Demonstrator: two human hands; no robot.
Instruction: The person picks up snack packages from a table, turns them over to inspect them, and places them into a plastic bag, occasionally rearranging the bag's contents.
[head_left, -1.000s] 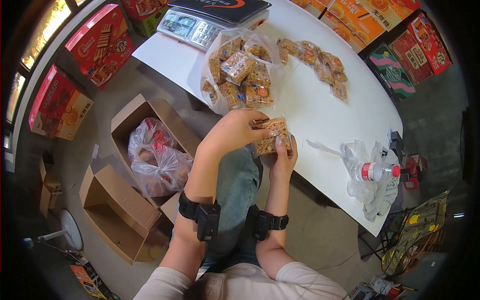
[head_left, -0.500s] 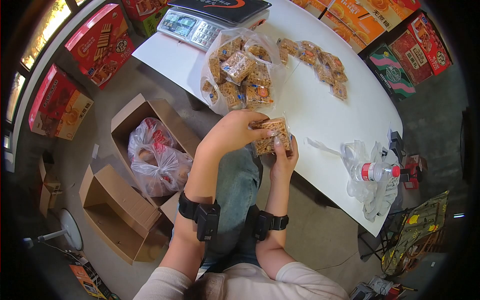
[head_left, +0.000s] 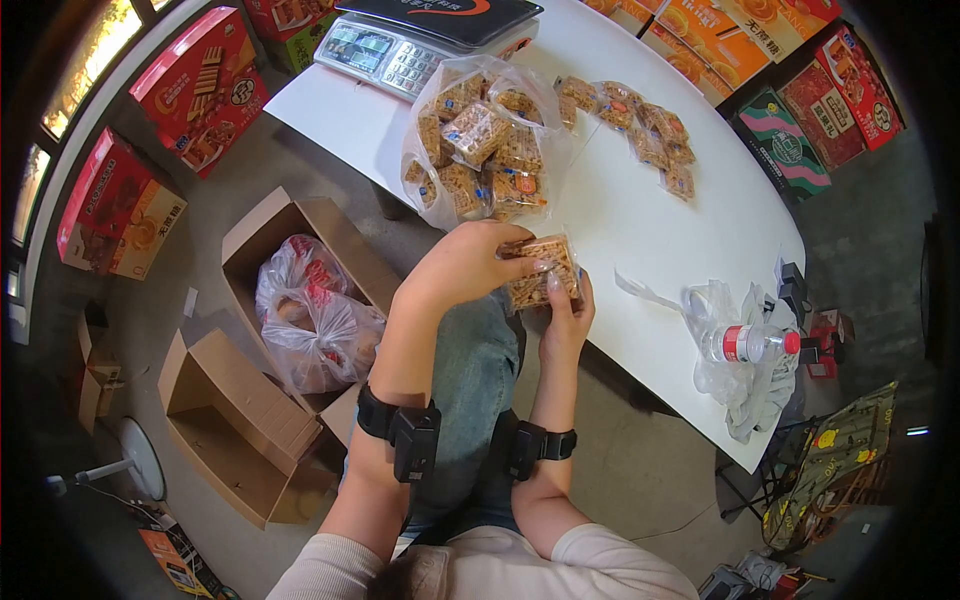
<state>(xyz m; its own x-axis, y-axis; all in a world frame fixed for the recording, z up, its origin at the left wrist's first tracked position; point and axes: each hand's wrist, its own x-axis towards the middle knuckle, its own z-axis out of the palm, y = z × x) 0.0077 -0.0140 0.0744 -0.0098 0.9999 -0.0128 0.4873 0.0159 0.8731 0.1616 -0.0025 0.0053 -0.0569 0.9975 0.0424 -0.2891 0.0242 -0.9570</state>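
Note:
Between my two hands is a clear-wrapped puffed-grain snack bar [head_left: 545, 262], held over the near edge of the table. My left hand [head_left: 480, 257] grips it from the left with thumb and fingers. On its lower right side, my right hand [head_left: 568, 310] pinches the same bar, thumb in front. Just beyond the hands stands an open clear plastic bag [head_left: 412, 165] full of similar wrapped bars [head_left: 476, 133]. More wrapped bars [head_left: 648, 150] lie in a loose group farther back on the white table [head_left: 650, 245].
A digital scale [head_left: 400, 60] stands at the table's back left. Plastic bags [head_left: 725, 385] and a bottle [head_left: 750, 344] lie at the right end. Open cardboard boxes [head_left: 230, 420] sit on the floor at left, one holding a tied plastic bag [head_left: 320, 320]. Printed cartons [head_left: 205, 85] stand around.
Almost nothing differs. The bar is tilted very slightly between my hands, which stay in the same place.

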